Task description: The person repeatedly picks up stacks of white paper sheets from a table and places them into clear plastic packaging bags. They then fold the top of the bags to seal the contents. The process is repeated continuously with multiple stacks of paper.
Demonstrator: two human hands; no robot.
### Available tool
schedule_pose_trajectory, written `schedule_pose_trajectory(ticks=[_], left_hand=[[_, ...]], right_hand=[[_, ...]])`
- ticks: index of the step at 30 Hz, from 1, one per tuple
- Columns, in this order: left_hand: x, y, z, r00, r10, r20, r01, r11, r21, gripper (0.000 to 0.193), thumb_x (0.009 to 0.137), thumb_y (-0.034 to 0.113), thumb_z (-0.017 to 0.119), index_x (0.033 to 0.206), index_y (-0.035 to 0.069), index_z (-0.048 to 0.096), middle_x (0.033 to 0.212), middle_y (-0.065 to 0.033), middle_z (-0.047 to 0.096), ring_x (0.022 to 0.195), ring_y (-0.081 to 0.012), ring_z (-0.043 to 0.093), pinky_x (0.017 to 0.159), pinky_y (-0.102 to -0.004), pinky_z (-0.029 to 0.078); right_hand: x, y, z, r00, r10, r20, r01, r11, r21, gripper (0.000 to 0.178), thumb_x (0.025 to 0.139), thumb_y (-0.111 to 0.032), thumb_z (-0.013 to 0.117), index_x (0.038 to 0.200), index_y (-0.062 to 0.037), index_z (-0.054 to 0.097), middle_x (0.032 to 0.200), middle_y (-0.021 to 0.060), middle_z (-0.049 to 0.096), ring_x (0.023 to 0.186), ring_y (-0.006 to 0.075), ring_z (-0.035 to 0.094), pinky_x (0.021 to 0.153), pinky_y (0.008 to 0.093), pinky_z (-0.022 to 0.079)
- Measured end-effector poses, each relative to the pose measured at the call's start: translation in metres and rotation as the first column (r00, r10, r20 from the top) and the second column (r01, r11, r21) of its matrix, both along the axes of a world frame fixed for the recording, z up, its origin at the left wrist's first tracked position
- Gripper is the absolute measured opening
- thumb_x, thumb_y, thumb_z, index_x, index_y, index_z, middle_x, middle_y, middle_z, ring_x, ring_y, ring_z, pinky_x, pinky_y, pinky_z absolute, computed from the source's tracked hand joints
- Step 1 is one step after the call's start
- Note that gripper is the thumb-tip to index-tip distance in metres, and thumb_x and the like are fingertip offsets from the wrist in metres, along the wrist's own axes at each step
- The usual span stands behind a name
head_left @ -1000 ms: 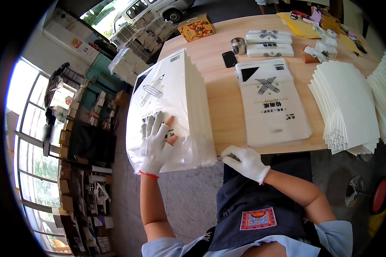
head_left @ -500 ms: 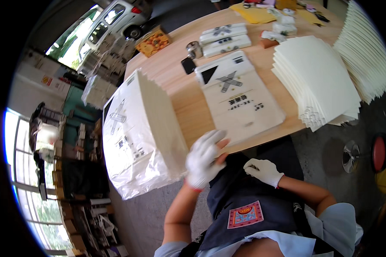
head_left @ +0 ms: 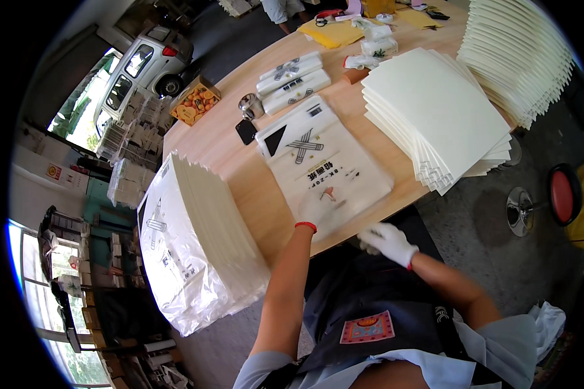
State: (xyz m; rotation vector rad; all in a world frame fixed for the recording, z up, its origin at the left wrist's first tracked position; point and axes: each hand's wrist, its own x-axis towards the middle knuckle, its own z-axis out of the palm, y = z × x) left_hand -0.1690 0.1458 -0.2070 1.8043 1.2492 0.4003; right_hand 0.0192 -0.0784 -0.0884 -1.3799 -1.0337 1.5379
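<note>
My left hand (head_left: pixel 316 205), in a white glove with bare fingertips showing, reaches over the near part of a stack of printed clear plastic bags (head_left: pixel 355 167). Its fingers look stretched out and apart, though the glove blends with the pale plastic. Whether a layer of film covers the hand, I cannot tell. My right hand (head_left: pixel 390 242), gloved too, hovers by the table's front edge with its fingers curled and slightly blurred. Nothing shows in it. Left of the bags stands a thick block of white paper (head_left: pixel 207 207) inside a printed plastic bag (head_left: pixel 178 259).
Fanned white sheets (head_left: pixel 435 107) lie to the right, with another tall paper stack (head_left: pixel 516 55) beyond. Rolled bags (head_left: pixel 295 91), a metal tin (head_left: pixel 250 106) and a black phone (head_left: pixel 245 131) lie farther back. A fruit-printed box (head_left: pixel 194 102) sits at the far left edge. A red stool (head_left: pixel 562 193) stands right.
My left hand has moved forward from the table's front edge onto the bag stack. My right hand has shifted slightly toward the table. The view has turned, so the table's things sit farther left.
</note>
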Motion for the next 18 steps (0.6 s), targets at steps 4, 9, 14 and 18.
schedule_pose_trajectory(ticks=[4,9,14,18], left_hand=[[0.039,-0.014,0.083,0.983,-0.145,0.111,0.114,0.962,0.248,0.020,0.088,0.019,0.053,0.086,0.004,0.067,0.083,-0.0122,0.066,0.072,-0.0247,0.063,0.071,-0.0343,0.049],[0.065,-0.012,0.169,0.893,0.038,0.448,-0.075,0.995,0.066,0.015,0.091,0.013,0.055,0.102,0.004,0.061,0.084,-0.0090,0.066,0.072,-0.0177,0.062,0.065,-0.0299,0.049],[0.036,-0.015,0.206,0.547,0.239,0.802,-0.015,0.961,-0.275,0.021,0.091,0.007,0.056,0.112,0.007,0.057,0.087,-0.0037,0.064,0.065,-0.0071,0.056,0.058,-0.0210,0.045],[0.073,-0.058,0.212,0.887,-0.046,0.460,0.079,0.996,-0.052,0.023,0.090,0.004,0.055,0.113,0.007,0.059,0.089,0.0003,0.062,0.061,-0.0032,0.050,0.054,-0.0193,0.042]], right_hand=[[0.003,0.100,-0.007,0.981,-0.181,0.071,0.169,0.974,0.148,0.041,0.094,-0.038,0.049,0.109,-0.0022,0.062,0.082,0.0076,0.067,0.069,0.0156,0.061,0.067,0.0293,0.049],[0.036,0.148,-0.092,0.935,-0.250,0.250,0.206,0.960,0.192,0.039,0.094,-0.039,0.049,0.097,-0.0024,0.061,0.078,0.0055,0.061,0.071,0.0134,0.059,0.065,0.0258,0.048],[0.067,0.078,-0.041,0.680,0.131,0.721,-0.049,0.990,-0.134,0.059,0.089,-0.057,0.045,0.094,-0.0007,0.063,0.090,0.0153,0.066,0.081,0.0165,0.064,0.067,0.0311,0.050],[0.048,0.057,0.024,0.872,-0.284,0.398,0.247,0.958,0.143,0.046,0.092,-0.042,0.044,0.107,-0.0039,0.064,0.101,0.0186,0.065,0.096,0.0318,0.062,0.083,0.0403,0.047]])
